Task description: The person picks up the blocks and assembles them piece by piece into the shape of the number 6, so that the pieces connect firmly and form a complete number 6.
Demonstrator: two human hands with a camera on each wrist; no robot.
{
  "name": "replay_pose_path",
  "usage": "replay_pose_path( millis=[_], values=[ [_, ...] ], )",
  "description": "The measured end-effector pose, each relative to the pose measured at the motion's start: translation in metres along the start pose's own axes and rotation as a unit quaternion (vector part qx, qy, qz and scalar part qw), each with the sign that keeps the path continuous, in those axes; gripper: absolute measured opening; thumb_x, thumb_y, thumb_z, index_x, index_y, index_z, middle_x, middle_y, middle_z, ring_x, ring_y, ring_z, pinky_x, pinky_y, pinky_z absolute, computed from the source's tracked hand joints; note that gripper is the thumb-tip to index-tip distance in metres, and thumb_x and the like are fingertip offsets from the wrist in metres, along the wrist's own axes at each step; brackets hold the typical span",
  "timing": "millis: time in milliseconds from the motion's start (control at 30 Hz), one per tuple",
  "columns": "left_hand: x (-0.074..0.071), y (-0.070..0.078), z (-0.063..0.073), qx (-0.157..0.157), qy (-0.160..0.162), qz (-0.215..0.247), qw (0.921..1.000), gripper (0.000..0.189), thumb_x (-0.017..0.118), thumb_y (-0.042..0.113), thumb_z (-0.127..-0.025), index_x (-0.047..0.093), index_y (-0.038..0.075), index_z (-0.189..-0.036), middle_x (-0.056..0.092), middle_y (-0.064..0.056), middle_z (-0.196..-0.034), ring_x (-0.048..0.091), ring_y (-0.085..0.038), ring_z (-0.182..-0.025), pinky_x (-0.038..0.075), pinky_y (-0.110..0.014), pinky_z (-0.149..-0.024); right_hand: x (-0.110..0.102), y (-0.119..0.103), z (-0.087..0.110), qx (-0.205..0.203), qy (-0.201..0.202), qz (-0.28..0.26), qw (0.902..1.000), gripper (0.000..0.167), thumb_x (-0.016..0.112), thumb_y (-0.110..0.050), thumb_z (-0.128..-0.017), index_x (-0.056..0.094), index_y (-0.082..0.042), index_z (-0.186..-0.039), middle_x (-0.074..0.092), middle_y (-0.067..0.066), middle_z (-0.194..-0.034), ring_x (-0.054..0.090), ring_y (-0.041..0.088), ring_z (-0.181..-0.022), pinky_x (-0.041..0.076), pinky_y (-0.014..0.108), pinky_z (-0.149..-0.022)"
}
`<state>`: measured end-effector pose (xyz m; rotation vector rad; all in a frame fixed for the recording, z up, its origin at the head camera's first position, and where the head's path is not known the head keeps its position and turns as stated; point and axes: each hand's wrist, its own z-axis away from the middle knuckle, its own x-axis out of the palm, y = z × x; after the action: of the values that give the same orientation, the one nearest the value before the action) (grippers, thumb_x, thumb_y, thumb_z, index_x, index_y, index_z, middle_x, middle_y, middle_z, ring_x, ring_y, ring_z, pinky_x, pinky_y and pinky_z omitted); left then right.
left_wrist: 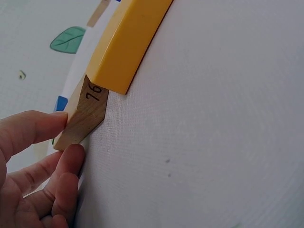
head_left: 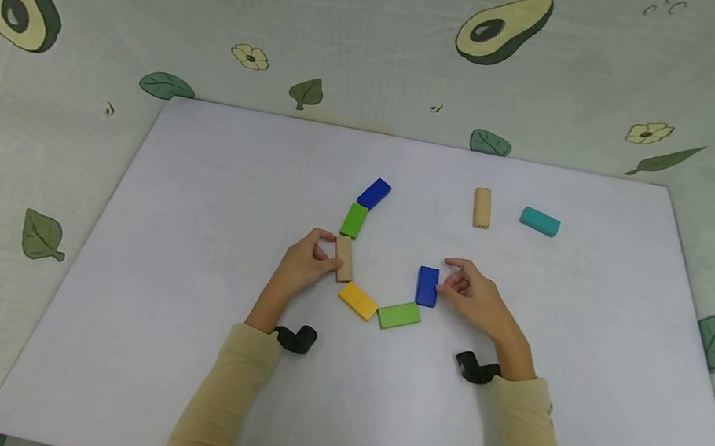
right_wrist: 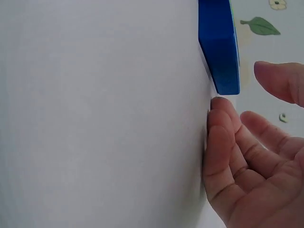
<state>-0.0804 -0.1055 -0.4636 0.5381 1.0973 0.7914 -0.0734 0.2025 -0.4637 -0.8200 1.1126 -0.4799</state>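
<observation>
My left hand (head_left: 304, 265) pinches a plain wooden block (head_left: 344, 259), thumb and fingertips at its side. In the left wrist view, that wooden block (left_wrist: 85, 114) has a dark number on its end and touches a yellow block (left_wrist: 126, 45). My right hand (head_left: 475, 298) is beside a blue block (head_left: 428, 286), its thumb and fingers spread apart. In the right wrist view, the fingertips (right_wrist: 222, 111) are just below the end of this blue block (right_wrist: 221, 52), not around it.
A curved row links a far blue block (head_left: 374, 194), a green block (head_left: 354, 220), the wooden one, the yellow one (head_left: 358, 300), a light green block (head_left: 399, 316) and the near blue one. Another wooden block (head_left: 482, 208) and a teal block (head_left: 540, 222) lie farther back on the white table (head_left: 157, 379).
</observation>
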Motion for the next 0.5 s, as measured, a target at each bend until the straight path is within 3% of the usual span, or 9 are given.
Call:
replay_pose_path(
  millis=[100, 333, 500],
  values=[
    [0.0, 0.0, 0.0, 0.001, 0.002, 0.001, 1.0, 0.046, 0.067, 0.028, -0.084, 0.051, 0.013, -0.125, 0.059, -0.009, -0.084, 0.052, -0.019, -0.071, 0.039, -0.024, -0.061, -0.004, 0.001, -0.001, 0.016, 0.022, 0.012, 0.9996, 0.047, 0.059, -0.017, -0.091, 0.043, 0.001, -0.131, 0.059, 0.013, -0.096, 0.055, 0.021, -0.087, 0.043, 0.023, -0.073],
    [0.0, 0.0, 0.001, 0.005, 0.004, 0.005, 1.0, 0.046, 0.068, 0.028, -0.084, 0.051, 0.013, -0.125, 0.059, -0.008, -0.083, 0.052, -0.019, -0.071, 0.039, -0.024, -0.062, -0.024, 0.009, -0.008, 0.098, 0.051, 0.032, 0.9934, 0.051, 0.055, -0.029, -0.093, 0.04, -0.002, -0.134, 0.057, 0.016, -0.106, 0.052, 0.028, -0.098, 0.042, 0.035, -0.083],
    [0.0, -0.001, 0.002, 0.006, 0.004, 0.007, 1.0, 0.046, 0.068, 0.028, -0.084, 0.051, 0.013, -0.125, 0.058, -0.008, -0.084, 0.053, -0.019, -0.072, 0.04, -0.024, -0.062, -0.042, 0.018, -0.013, 0.125, 0.063, 0.032, 0.9896, 0.054, 0.055, -0.031, -0.093, 0.038, -0.003, -0.135, 0.055, 0.017, -0.111, 0.05, 0.029, -0.102, 0.042, 0.039, -0.086]
  ],
)
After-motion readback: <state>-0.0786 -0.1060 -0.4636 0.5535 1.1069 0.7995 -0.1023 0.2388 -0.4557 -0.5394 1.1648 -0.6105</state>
